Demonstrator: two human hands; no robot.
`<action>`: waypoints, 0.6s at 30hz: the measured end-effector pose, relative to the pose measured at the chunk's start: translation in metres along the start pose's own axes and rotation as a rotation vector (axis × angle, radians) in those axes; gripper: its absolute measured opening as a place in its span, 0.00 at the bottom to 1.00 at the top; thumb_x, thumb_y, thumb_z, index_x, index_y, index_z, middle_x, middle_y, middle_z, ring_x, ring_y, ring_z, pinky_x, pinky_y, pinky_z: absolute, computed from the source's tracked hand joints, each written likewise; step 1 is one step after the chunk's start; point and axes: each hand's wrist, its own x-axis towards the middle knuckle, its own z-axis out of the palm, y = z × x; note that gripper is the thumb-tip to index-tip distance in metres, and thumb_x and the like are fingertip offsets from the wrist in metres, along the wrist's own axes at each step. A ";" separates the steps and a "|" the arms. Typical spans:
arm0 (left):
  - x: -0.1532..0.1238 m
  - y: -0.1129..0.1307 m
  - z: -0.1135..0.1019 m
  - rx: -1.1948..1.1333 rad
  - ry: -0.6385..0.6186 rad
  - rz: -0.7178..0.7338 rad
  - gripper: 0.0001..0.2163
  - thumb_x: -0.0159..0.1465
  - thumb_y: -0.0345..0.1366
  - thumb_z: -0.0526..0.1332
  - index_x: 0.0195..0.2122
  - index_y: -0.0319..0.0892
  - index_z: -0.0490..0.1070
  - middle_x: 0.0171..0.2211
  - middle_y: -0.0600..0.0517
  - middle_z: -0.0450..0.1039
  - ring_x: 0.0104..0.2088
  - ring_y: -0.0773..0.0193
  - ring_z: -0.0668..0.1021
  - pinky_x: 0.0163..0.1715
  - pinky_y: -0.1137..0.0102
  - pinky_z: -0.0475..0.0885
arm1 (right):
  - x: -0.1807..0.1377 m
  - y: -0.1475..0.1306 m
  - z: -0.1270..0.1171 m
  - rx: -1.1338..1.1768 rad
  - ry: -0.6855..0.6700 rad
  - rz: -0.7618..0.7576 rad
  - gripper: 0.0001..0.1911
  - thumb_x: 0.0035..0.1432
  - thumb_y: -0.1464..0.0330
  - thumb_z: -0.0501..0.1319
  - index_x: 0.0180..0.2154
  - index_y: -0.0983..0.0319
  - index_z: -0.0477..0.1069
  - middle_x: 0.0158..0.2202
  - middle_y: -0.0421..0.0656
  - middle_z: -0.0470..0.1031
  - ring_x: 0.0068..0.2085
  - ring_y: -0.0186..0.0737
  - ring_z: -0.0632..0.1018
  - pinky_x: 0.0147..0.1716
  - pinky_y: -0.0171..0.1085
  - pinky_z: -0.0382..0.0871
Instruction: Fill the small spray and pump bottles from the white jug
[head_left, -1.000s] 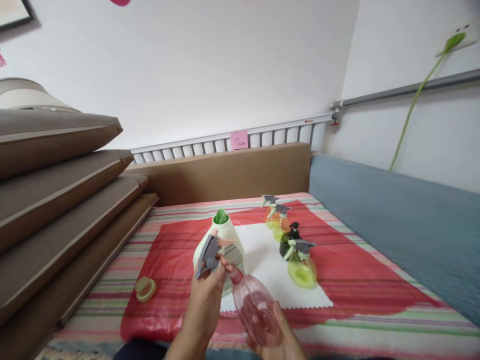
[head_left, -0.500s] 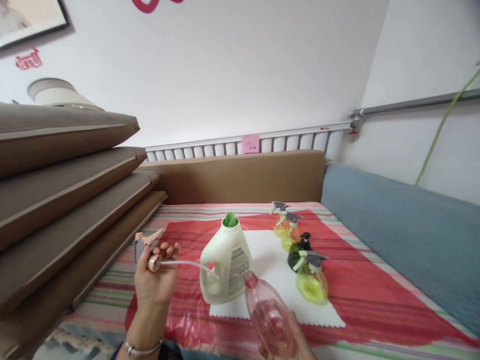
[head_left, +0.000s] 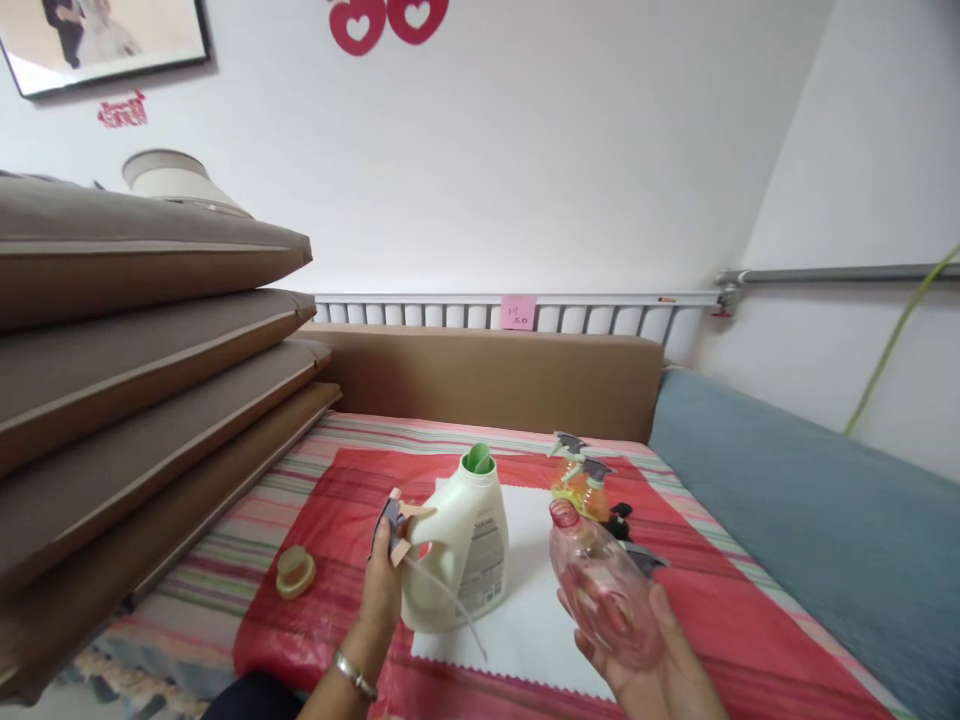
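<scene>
My left hand (head_left: 380, 596) is closed on a grey and pink spray head (head_left: 396, 529), whose clear dip tube (head_left: 448, 607) hangs down to the right. This hand is right beside the handle of a white detergent jug (head_left: 459, 546) with an open green spout. My right hand (head_left: 660, 665) cradles an open-necked clear pink bottle (head_left: 604, 590) from below, tilted with its neck up and to the left. Behind the pink bottle stand yellow spray bottles (head_left: 581, 485) with grey triggers and a dark one, partly hidden.
A red plastic sheet (head_left: 330, 560) and a white cloth (head_left: 529, 625) cover the striped bedding. A pale cap (head_left: 295, 572) lies at the sheet's left edge. Stacked brown cushions (head_left: 135, 400) fill the left. A brown headboard (head_left: 487, 380) is behind, a blue cushion (head_left: 795, 500) on the right.
The spray head came off the pink bottle, swung left, then came back toward the jug. My right hand carried the open bottle right and up. The view tilted upward.
</scene>
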 end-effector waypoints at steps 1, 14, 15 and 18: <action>0.002 -0.003 -0.001 0.008 -0.014 -0.012 0.28 0.59 0.49 0.57 0.57 0.40 0.60 0.41 0.46 0.78 0.43 0.55 0.77 0.47 0.65 0.69 | 0.001 0.001 -0.002 0.000 0.003 0.008 0.30 0.48 0.54 0.64 0.53 0.50 0.61 0.41 0.43 0.78 0.44 0.50 0.77 0.32 0.42 0.73; 0.026 -0.030 -0.009 0.281 -0.220 0.081 0.23 0.58 0.51 0.56 0.50 0.43 0.70 0.54 0.49 0.68 0.57 0.55 0.66 0.58 0.64 0.57 | 0.010 -0.013 -0.011 -0.082 0.048 -0.045 0.27 0.47 0.54 0.64 0.48 0.53 0.66 0.41 0.41 0.77 0.41 0.46 0.78 0.32 0.42 0.73; 0.028 -0.025 -0.004 0.310 -0.234 0.090 0.23 0.58 0.50 0.56 0.49 0.42 0.71 0.53 0.49 0.69 0.56 0.55 0.67 0.57 0.64 0.58 | 0.010 -0.019 -0.009 -0.092 0.039 -0.059 0.25 0.47 0.54 0.64 0.47 0.54 0.67 0.41 0.41 0.77 0.40 0.45 0.78 0.32 0.41 0.73; 0.038 -0.004 0.010 0.467 -0.257 0.098 0.23 0.57 0.51 0.57 0.46 0.40 0.73 0.49 0.46 0.73 0.51 0.53 0.71 0.51 0.66 0.65 | 0.011 -0.036 -0.004 -0.163 -0.014 -0.112 0.25 0.50 0.55 0.62 0.49 0.55 0.66 0.43 0.42 0.77 0.39 0.43 0.78 0.32 0.39 0.73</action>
